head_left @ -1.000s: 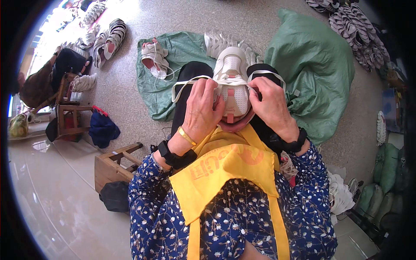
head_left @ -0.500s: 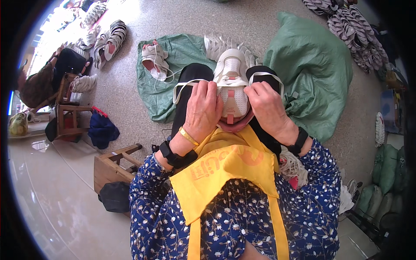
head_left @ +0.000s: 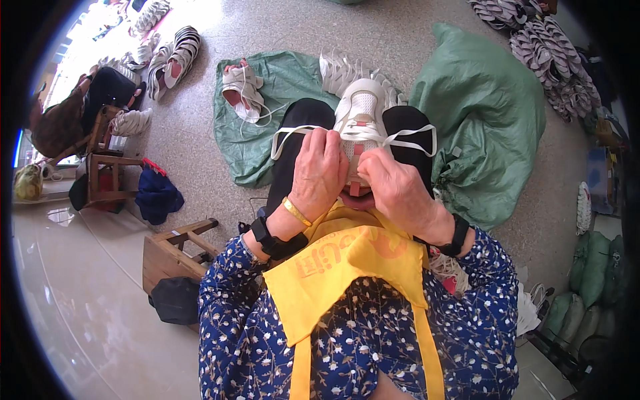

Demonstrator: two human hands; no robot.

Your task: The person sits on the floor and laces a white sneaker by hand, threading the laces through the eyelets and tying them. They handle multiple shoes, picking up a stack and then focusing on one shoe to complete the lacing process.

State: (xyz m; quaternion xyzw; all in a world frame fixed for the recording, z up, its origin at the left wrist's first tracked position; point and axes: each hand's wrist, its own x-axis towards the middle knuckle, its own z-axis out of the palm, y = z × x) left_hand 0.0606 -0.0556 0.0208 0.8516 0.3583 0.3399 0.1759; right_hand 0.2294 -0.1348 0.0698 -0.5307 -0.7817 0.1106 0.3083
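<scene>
A white sneaker (head_left: 365, 100) with pink trim rests between my knees, its toe pointing away from me and its pink-lined opening toward me. My left hand (head_left: 315, 168) is closed at the left side of the tongue, on the white shoelace (head_left: 291, 131), which loops out over my left knee. My right hand (head_left: 399, 190) is pinched closed over the tongue's right side. A second lace loop (head_left: 412, 142) runs from beside its fingers across my right knee. The fingertips of both hands are partly hidden behind the knuckles.
An unlaced white shoe (head_left: 242, 93) lies on a flat green sack (head_left: 230, 150). To the right stands a bulging green sack (head_left: 490, 113). Shoe uppers (head_left: 553, 60) are heaped at the far right. A wooden stool (head_left: 170, 257) is close by on the left; another person (head_left: 63, 127) sits farther left.
My right hand has moved left and slightly toward me, closer to my left hand over the tongue. My left hand stays closed near the lacing. The view has shifted slightly.
</scene>
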